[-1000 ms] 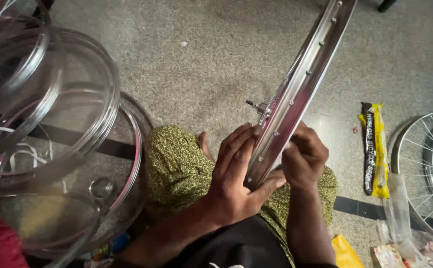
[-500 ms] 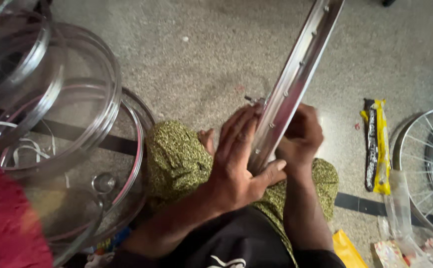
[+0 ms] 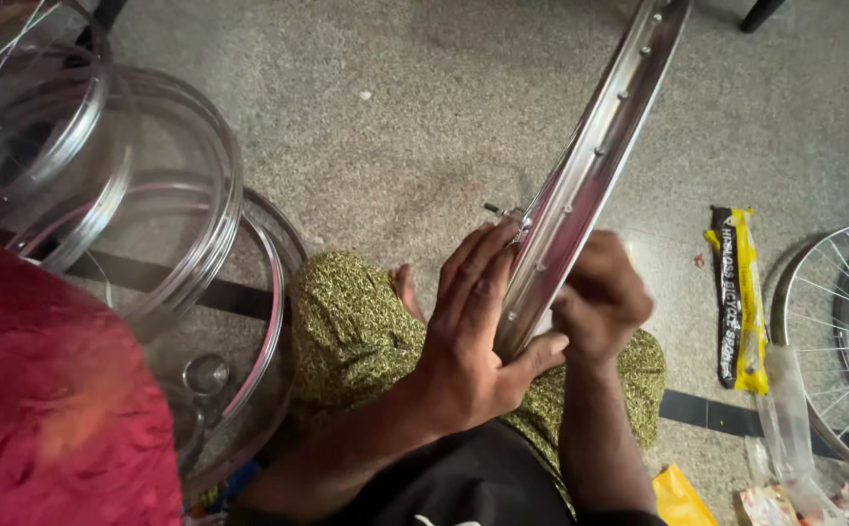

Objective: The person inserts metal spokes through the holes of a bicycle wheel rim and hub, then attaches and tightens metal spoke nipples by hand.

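Rim is a bare polished steel wheel hoop, standing on edge over the person's lap and running up and away past the top of the frame. Left hand lies flat against the rim's outer side, fingers spread along it, thumb hooked round the lower edge: a bracing hold, not a pinch. Right hand sits on the rim's inner side, curled into a loose fist and blurred; it seems to be pinching something small against the channel, but I can't tell what. A short spoke end with nipple pokes out of the rim just above the left fingertips. Handling, by my read: stiff, light for its span, and smooth enough to slip in a sweaty palm; a thin hoop like this will flex and go out of round if squeezed across its width, so take it by the edges of the channel, one hand each side as here, close to the hole being worked. The spoke holes and rim edges may be sharp. Left of the rim: a stack of more rims on the floor, with a red cloth in front. Right of the rim: a yellow-and-black packet and a spoked wheel.
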